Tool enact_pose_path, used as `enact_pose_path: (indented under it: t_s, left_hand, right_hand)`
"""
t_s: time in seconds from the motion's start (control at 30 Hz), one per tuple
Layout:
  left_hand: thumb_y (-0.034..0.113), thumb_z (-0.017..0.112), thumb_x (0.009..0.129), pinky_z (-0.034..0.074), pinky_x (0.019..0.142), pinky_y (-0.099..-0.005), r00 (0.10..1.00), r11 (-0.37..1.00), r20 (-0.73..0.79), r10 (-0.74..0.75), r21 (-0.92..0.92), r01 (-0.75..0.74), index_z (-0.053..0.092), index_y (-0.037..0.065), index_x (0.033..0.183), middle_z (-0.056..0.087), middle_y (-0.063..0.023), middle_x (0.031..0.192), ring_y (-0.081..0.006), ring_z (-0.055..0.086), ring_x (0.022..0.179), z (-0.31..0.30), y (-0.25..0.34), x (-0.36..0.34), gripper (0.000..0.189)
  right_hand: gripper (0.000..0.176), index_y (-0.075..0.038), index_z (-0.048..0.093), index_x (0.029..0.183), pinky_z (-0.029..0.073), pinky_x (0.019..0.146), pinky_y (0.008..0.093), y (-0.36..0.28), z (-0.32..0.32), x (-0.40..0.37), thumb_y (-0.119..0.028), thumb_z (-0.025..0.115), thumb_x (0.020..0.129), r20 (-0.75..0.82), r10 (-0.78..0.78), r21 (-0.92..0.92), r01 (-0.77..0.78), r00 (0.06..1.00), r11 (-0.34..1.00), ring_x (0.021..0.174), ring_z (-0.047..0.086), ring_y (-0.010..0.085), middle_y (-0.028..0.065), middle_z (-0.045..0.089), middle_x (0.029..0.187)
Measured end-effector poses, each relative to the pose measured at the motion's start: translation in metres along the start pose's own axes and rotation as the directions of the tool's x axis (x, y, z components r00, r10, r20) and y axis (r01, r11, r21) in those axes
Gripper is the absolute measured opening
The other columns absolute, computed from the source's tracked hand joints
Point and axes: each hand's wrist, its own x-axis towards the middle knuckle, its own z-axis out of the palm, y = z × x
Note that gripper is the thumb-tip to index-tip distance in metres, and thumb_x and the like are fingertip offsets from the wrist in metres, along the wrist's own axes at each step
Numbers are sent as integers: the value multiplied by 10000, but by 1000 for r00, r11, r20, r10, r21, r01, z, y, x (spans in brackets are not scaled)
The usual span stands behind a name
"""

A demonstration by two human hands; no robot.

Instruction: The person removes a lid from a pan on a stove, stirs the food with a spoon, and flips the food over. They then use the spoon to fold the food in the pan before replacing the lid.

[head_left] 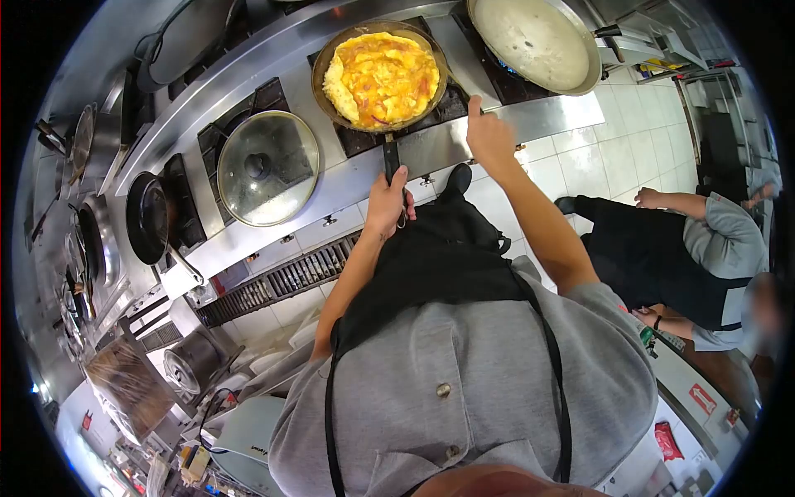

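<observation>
A dark frying pan [325, 62] sits on a stove burner and holds a yellow omelette [383, 77] with reddish bits. My left hand [387, 201] is closed around the pan's black handle [390, 156] at the stove's front edge. To the right of the pan, my right hand [489, 137] is shut on a thin dark utensil [462, 93], whose far end reaches the pan's right rim. I cannot make out the utensil's tip. My grey shirt and black apron fill the lower middle of the view.
A pan under a glass lid [267, 166] stands left of the omelette pan, and a black skillet [149, 217] sits further left. A large pale wok [537, 41] occupies the right burner. Another person [704, 248] in grey crouches on the tiled floor at right. Pots [192, 362] crowd the lower left.
</observation>
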Motion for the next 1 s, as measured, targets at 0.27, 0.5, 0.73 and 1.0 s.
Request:
enact_pose_path:
  t_s: [0.27, 0.5, 0.73, 1.0]
  left_hand:
    - [363, 537, 961, 426, 362, -325, 999, 999, 20, -38, -13, 38, 440, 40, 981, 506, -72, 581, -180, 488, 396, 2, 1, 2, 338]
    - [365, 531, 964, 433, 367, -323, 999, 999, 22, -29, 17, 28, 442, 49, 980, 507, -73, 583, -179, 491, 402, 0, 0, 2, 328]
    - [369, 520, 968, 426, 370, -319, 999, 999, 2, -43, 32, 43, 441, 52, 956, 507, -73, 585, -176, 482, 400, 2, 2, 1, 327]
    - [368, 516, 971, 416, 368, -314, 999, 999, -16, -31, 13, 31, 451, 54, 941, 507, -69, 581, -177, 480, 396, 2, 2, 0, 322]
  right_hand:
    - [520, -51, 389, 1315, 536, 613, 501, -10, -19, -39, -84, 523, 814, 179, 21, 203, -58, 984, 977, 697, 660, 419, 243, 640, 781]
    - [437, -16, 483, 1253, 536, 511, 439, -9, -17, -38, -132, 515, 833, 24, 34, 108, -37, 999, 993, 609, 668, 329, 183, 627, 732]
    - [422, -53, 525, 1241, 519, 444, 371, 17, -14, 18, -109, 543, 823, -262, -98, -62, 85, 960, 994, 527, 642, 269, 124, 572, 678]
    - [465, -1, 490, 1279, 528, 453, 393, 7, -16, -17, -108, 540, 830, -118, -55, -93, 44, 992, 995, 540, 645, 301, 160, 584, 697]
